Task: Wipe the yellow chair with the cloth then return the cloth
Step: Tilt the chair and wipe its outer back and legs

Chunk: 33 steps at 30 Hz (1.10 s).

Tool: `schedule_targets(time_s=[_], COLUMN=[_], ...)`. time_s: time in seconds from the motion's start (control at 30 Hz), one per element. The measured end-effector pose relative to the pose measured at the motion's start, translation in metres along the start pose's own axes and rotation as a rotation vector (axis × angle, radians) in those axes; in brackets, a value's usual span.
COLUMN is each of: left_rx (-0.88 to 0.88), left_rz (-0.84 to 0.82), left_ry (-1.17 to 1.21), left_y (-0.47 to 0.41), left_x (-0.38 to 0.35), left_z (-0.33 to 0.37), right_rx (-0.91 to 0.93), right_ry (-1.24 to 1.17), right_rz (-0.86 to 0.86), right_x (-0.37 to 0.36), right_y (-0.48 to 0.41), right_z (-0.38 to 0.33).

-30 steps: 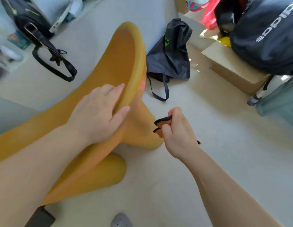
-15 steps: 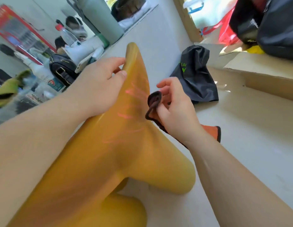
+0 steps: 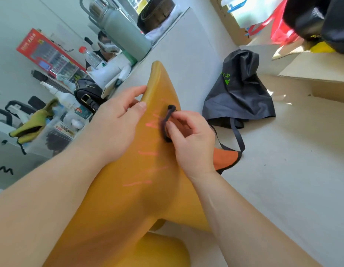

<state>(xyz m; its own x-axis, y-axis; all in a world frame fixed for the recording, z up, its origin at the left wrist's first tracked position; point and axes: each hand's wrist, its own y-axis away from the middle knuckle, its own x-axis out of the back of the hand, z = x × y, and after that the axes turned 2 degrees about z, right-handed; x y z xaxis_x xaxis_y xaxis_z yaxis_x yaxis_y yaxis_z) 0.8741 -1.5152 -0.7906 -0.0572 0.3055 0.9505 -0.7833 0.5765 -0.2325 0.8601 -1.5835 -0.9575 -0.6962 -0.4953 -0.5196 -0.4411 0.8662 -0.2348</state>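
The right hand pinches the cloth against the yellow chair near its upper tip. Pink marks continue down its long axis, below that grip. The left hand clasps the chair's edge.

The single wide-angle camera, worn on the head, looked forward and steeply down from close above the left hand and right hand, its tilted view filled by the smooth yellow moulded plastic chair and pale floor.
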Motion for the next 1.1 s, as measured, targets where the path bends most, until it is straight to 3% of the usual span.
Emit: schedule_targets(time_s=[0.17,0.3,0.37,0.63,0.7,0.8,0.83,0.9,1.1], left_rx=[-0.014,-0.001,-0.007,-0.006,-0.012,-0.018,-0.024,-0.028,-0.056], left_rz=[0.004,-0.012,-0.007,0.003,-0.004,-0.016,-0.014,-0.006,0.006], left_ry=[-0.003,0.01,0.0,0.034,0.013,-0.027,-0.034,-0.044,-0.079], left_y=[0.001,0.001,0.0,-0.001,-0.002,-0.003,-0.002,-0.001,0.0], left_x=[0.0,0.0,0.001,0.0,0.0,0.0,-0.001,-0.001,0.003], left_z=[-0.001,-0.001,-0.001,-0.004,-0.003,0.001,0.003,0.004,-0.001], right_rx=[0.046,-0.271,-0.341,-0.021,-0.126,-0.517,-0.565,-0.48,0.025], right_ry=[0.062,0.015,-0.019,0.105,0.093,0.002,-0.004,0.008,0.151], right_rz=[-0.132,-0.364,-0.414,-0.481,-0.478,-0.514,-0.517,-0.482,-0.479], right_x=[-0.002,-0.003,-0.004,-0.017,-0.013,-0.002,-0.002,-0.008,-0.02], right_y=[0.005,-0.009,-0.019,0.006,-0.001,-0.021,-0.024,-0.03,-0.015], right_z=[0.022,0.039,0.036,0.001,0.021,0.044,0.046,0.035,-0.005])
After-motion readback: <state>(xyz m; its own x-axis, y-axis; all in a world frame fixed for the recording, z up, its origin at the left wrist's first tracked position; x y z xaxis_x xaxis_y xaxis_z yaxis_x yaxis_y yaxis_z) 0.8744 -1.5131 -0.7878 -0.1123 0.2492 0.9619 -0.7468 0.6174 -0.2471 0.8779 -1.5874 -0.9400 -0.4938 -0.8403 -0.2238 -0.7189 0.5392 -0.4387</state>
